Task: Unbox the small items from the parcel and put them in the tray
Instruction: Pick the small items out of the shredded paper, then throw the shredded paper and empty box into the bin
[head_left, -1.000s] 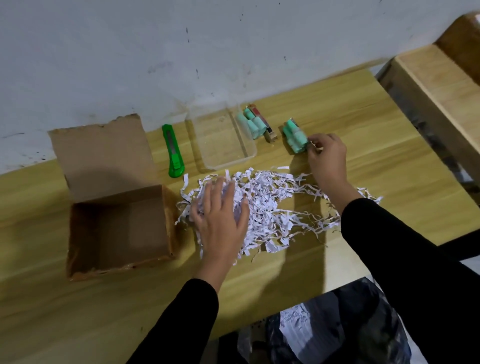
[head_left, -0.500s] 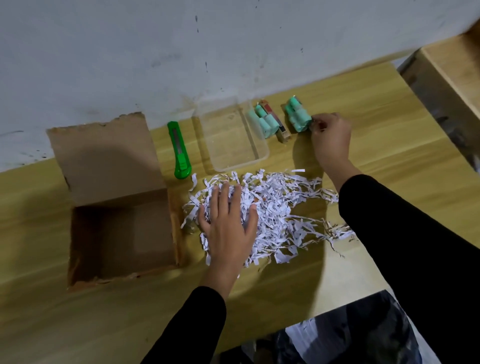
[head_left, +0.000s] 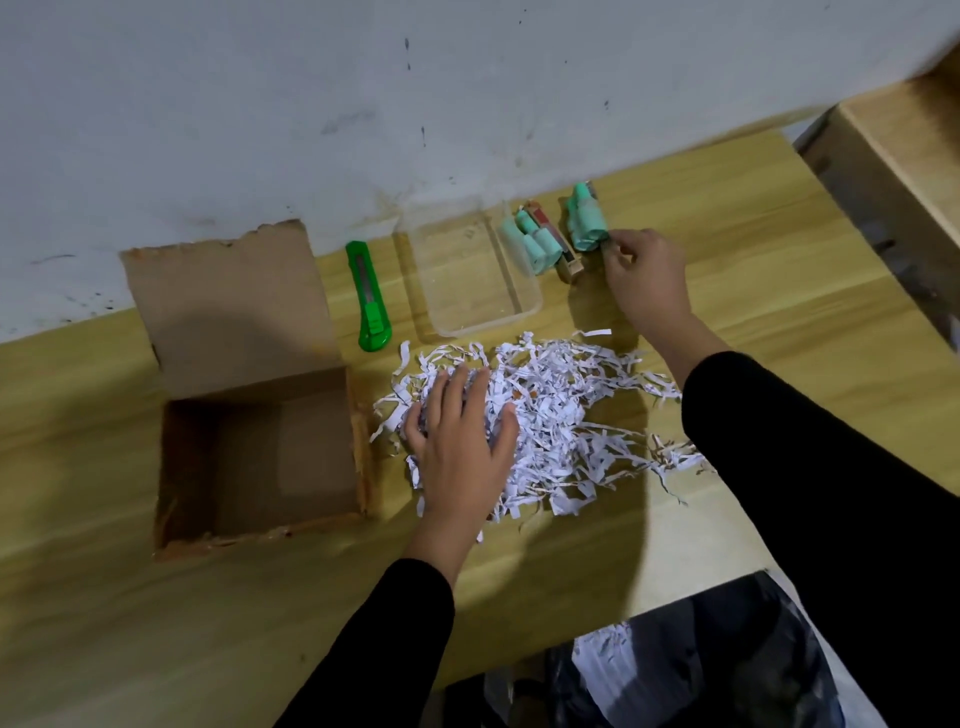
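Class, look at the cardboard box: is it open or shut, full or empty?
Open and empty. The box has its flap folded back, and only its bare brown floor shows inside; the shredded paper lies outside.

Bare tabletop (head_left: 753, 270) right of tray (head_left: 530, 317) (wall-bounded)

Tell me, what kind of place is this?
Probably a plain workroom or packing bench: a wooden table against a scuffed white wall, with an opened cardboard box, shredded paper and a green utility knife.
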